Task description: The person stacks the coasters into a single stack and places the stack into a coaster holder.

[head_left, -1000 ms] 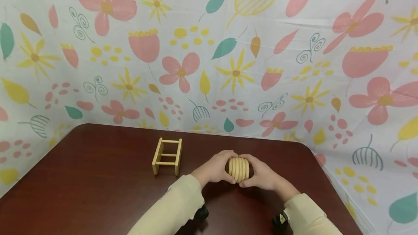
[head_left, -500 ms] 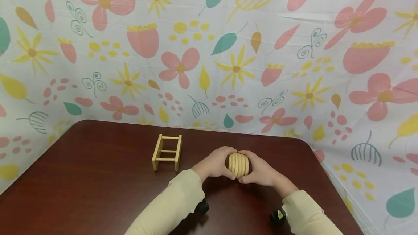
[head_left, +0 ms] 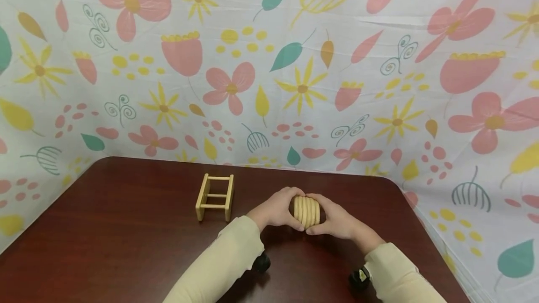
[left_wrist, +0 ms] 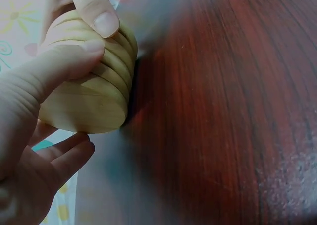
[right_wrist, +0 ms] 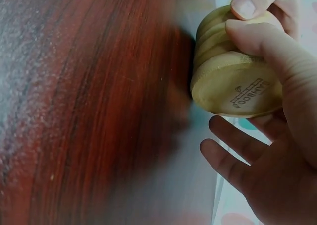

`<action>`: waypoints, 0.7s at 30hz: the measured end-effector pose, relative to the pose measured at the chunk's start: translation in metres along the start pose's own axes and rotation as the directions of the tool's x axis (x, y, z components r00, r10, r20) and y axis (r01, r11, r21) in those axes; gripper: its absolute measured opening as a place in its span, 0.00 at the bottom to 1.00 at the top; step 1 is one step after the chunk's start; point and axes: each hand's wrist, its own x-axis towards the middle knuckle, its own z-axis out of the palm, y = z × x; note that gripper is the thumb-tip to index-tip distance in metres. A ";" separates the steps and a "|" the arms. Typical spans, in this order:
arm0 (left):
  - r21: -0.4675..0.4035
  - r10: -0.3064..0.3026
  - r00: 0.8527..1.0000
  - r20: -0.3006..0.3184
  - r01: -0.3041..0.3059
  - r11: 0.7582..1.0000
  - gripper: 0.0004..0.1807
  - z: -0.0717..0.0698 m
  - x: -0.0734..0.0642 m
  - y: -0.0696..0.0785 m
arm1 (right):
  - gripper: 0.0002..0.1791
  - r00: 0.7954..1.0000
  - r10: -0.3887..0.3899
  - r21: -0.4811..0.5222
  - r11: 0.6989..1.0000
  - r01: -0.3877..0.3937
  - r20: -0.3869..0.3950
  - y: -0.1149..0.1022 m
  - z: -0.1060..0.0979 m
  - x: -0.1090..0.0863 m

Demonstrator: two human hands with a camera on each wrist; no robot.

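Several round bamboo coasters (head_left: 306,212) stand on edge, pressed together in a stack, at the right of the table in the head view. My left hand (head_left: 280,207) grips the stack from the left, and my right hand (head_left: 337,219) grips it from the right. Both thumbs lie across the near rims of the coasters. On the right wrist view's outermost coaster (right_wrist: 228,88), a printed mark reads BAMBOO. Pale and plain is the end coaster (left_wrist: 89,108) in the left wrist view. The stack appears to be on or just above the table; I cannot tell which.
A small bamboo rack (head_left: 213,206) with two side pieces and crossbars stands left of my hands. Dark red-brown wood makes up the table (head_left: 126,228). Behind it hangs a flower-patterned cloth (head_left: 261,144). Dark devices are strapped at both wrists.
The head view has shifted slightly. Both hands keep their grip on the coaster stack, and the rack stays in place.
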 end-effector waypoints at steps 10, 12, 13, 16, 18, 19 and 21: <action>0.014 0.008 1.000 0.001 -0.008 1.000 0.43 0.002 0.002 -0.001 | 0.48 1.000 -0.018 0.006 1.000 0.018 -0.010 0.003 0.001 0.000; 0.029 0.007 1.000 0.001 -0.007 1.000 0.44 0.002 0.002 -0.001 | 0.49 1.000 -0.022 -0.004 1.000 0.022 -0.015 0.003 0.001 0.000; 0.035 0.007 1.000 0.000 -0.007 0.999 0.44 0.002 0.003 -0.001 | 0.49 1.000 -0.027 -0.008 1.000 0.026 -0.017 0.003 0.001 0.000; 0.037 0.005 1.000 -0.005 -0.005 0.999 0.45 0.001 0.003 -0.002 | 0.49 0.999 -0.034 -0.023 0.999 0.033 -0.017 0.002 0.002 0.001; 0.033 0.005 1.000 -0.008 -0.005 0.999 0.45 0.002 0.002 -0.003 | 0.47 0.999 -0.033 -0.027 0.999 0.032 -0.018 0.002 0.003 0.002; 0.027 0.006 1.000 -0.008 -0.006 1.000 0.45 0.002 0.002 -0.003 | 0.47 0.999 -0.028 -0.030 0.999 0.028 -0.020 0.002 0.003 0.003; 0.022 0.012 1.000 -0.010 -0.011 1.000 0.44 0.003 0.001 -0.004 | 0.47 0.999 -0.026 -0.045 0.999 0.024 -0.027 0.003 0.004 0.003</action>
